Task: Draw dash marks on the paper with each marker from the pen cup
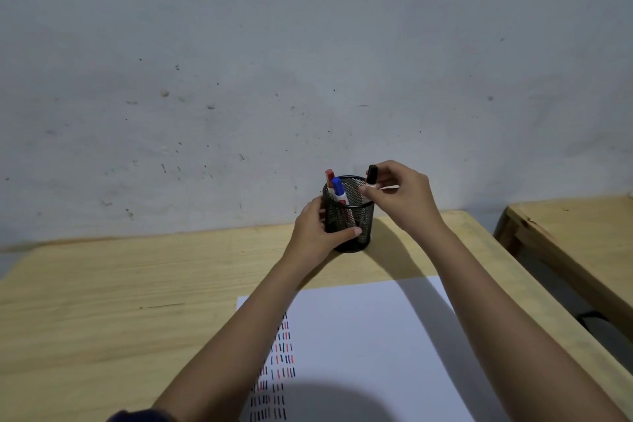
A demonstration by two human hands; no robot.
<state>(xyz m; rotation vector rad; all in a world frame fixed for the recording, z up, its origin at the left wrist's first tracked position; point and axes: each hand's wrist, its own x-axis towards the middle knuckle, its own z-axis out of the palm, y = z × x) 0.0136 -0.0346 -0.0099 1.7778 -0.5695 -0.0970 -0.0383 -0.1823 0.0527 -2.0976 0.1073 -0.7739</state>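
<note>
- Plainly a light job: black marker (371, 175) pinched in the right hand (400, 197) just above the rim of the pen cup (349, 216), cap end up, fingers closed round the barrel below the cap.
- Left hand (317, 231) wrapped part-way round the pen cup's near side, thumb across the mesh, steadying it on the worktop (120, 291).
- Stood in the cup, leaning toward its left rim: blue marker (339, 190) and red marker (329, 175), both capped.
- Judged light, stiff and smooth-barrelled, so apt to slip in a loose pinch; best gripped on the barrel below the cap, since a pull on the cap alone might only uncap it.
- Judged light too, the wire-mesh cup, and likely to tip or slide without the steadying hand.
- Lay flat nearer the body, well apart from the cup: paper (370, 346), with columns of black and red dash marks (279, 377) near its left edge; rest blank, partly under arm shadow.
- Pale wood worktop, level, against a scuffed grey wall (274, 62); second wooden surface (575, 236) off to the right, across a gap.
- Dim room, soft shadows.
</note>
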